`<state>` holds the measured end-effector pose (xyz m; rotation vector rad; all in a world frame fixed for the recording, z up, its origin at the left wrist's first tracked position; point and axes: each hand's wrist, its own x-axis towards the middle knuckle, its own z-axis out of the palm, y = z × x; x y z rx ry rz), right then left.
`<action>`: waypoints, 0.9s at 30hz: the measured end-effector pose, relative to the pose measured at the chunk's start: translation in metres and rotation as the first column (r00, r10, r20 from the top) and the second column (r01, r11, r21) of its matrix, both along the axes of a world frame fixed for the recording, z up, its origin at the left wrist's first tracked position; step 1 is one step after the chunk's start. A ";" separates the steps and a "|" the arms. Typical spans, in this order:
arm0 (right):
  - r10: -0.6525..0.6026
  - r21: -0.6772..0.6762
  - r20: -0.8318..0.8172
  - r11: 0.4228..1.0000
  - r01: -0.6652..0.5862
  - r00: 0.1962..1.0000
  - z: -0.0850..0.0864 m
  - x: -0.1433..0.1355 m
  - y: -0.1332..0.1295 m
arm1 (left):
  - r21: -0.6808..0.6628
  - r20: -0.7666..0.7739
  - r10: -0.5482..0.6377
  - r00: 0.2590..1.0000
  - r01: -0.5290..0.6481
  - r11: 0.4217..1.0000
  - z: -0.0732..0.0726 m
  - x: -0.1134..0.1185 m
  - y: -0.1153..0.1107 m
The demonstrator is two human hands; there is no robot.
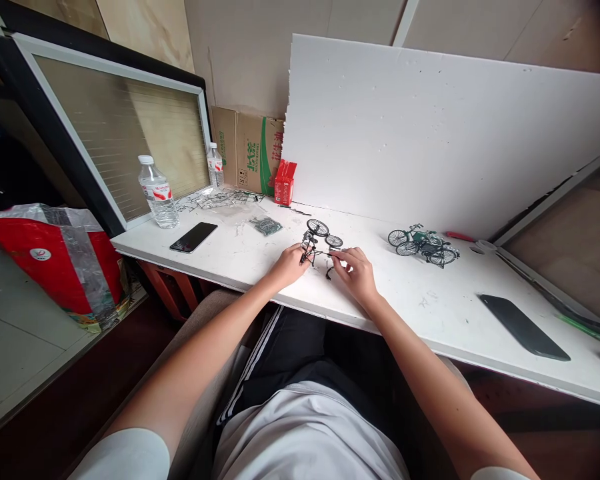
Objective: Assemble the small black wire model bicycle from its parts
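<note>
Near the front edge of the white table, my left hand [289,267] is closed on the black frame of a small model bicycle [309,248]. One spoked wheel [318,228] stands at its far end. My right hand [359,272] pinches a small black part [333,254] at the right end of the frame; its exact kind is too small to tell. Just beyond the fingers lies another spoked wheel [334,241], and whether it is joined to the frame I cannot tell. A curved black piece [329,273] shows beside my right fingertips.
Assembled model bicycles [423,245] stand to the right, with a dark phone-like slab [524,327] nearer me. Leftward are a phone [194,237], a water bottle [159,193], a bag of parts [266,225] and black part frames [225,199]. A red box [285,182] stands behind.
</note>
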<state>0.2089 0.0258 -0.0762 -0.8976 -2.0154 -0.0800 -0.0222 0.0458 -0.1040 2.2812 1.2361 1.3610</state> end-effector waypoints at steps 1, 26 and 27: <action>0.003 0.006 0.004 1.000 -0.003 1.000 0.000 0.000 0.000 | 0.002 0.001 0.001 1.000 -0.001 1.000 0.000 0.000 0.000; -0.096 -0.265 0.032 0.959 0.101 0.995 -0.008 0.002 0.003 | 0.135 -0.048 -0.008 0.999 0.015 0.991 -0.002 0.001 0.002; -0.112 -0.269 0.055 0.955 0.123 0.992 -0.008 0.001 0.002 | 0.144 -0.054 -0.014 0.998 0.022 0.989 -0.002 0.001 0.001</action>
